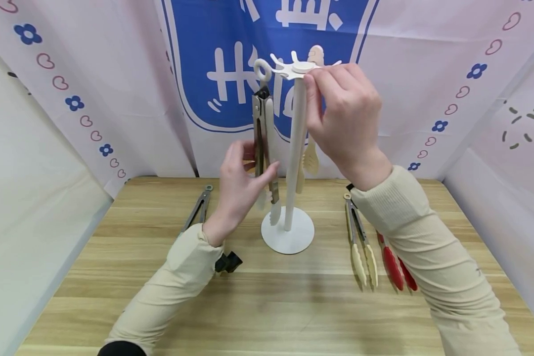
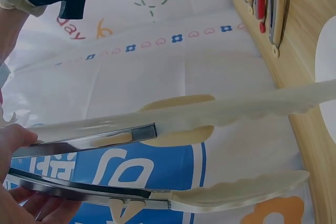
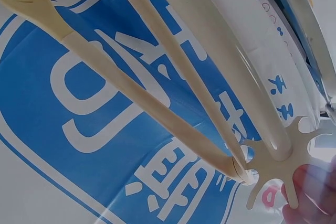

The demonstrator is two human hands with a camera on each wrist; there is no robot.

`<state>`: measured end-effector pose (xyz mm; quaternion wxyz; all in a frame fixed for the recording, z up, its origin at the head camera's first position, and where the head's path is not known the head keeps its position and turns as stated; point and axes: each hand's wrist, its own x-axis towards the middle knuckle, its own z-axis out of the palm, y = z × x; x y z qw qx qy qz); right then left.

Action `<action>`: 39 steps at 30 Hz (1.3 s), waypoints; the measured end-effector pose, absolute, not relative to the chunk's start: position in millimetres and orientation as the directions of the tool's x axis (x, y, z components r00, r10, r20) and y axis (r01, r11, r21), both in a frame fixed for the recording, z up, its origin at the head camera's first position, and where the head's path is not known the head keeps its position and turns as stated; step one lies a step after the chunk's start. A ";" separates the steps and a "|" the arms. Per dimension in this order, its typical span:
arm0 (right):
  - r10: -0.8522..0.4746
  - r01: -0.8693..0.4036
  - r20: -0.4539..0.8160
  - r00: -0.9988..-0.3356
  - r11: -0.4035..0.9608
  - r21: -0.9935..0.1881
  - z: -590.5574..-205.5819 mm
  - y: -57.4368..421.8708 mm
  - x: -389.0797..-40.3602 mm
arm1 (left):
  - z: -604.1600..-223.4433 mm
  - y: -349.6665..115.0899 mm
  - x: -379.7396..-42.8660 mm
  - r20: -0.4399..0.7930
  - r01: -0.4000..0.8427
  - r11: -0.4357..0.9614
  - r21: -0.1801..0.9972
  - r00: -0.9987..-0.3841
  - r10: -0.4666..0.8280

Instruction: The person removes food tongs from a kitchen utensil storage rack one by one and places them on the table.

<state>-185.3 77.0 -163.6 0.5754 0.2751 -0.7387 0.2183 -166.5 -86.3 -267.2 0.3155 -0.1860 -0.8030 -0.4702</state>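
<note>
Directions are given as a clock face centred on the round white base (image 1: 301, 240) of a stand, which is set on a wooden table (image 1: 293, 306). Nearest, a cream sleeve (image 1: 173, 291) is seen at 8 o'clock and another (image 1: 440, 277) at 4 o'clock. Also at 4 o'clock, red-tipped tongs (image 1: 392, 269) are laid on the table, partly hidden by that second sleeve. Beside them, at 3 o'clock, cream-tipped tongs (image 1: 358, 264) are laid with their arms spread. Between 9 and 10 o'clock, grey metal tongs (image 1: 196, 208) are partly covered by the left forearm.

At 11 o'clock, metal tongs with white tips (image 1: 259, 123) are held upright beside the pole (image 1: 294, 163) by the left hand (image 1: 242, 185), its thumb and fingers curled around the slightly parted arms. Their top ring is brought close to the stand's hooked top (image 1: 299, 67); whether it is caught on a hook cannot be clearly made out. At 1 o'clock, the hooked top's edge is pinched by the right hand's (image 1: 347, 111) thumb and fingers. Behind the pole, beige tongs (image 1: 310, 160) are hung from it. Farthest, at 12 o'clock, a blue panel with white lettering (image 1: 196, 29) is printed on a cloth backdrop.
</note>
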 end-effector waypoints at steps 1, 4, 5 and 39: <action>-0.157 -0.657 0.971 -0.183 0.754 -0.002 -163.5 77.2 -185.3 | -267.7 -88.2 -166.5 0.682 0.593 0.495 0.635 -0.731 0.000; -0.165 -0.656 0.971 -0.172 0.754 0.012 -163.6 77.6 -185.2 | -269.0 -93.6 -166.3 0.686 0.587 0.512 0.627 -0.728 -0.005; -0.168 -0.656 0.971 -0.168 0.755 0.017 -163.6 77.7 -185.2 | -269.4 -95.5 -166.4 0.686 0.585 0.515 0.626 -0.728 -0.007; -0.150 -0.641 0.974 -0.169 0.768 0.007 -164.3 77.1 -184.9 | -279.4 -165.2 -164.1 0.638 0.434 0.579 0.690 -0.744 -0.201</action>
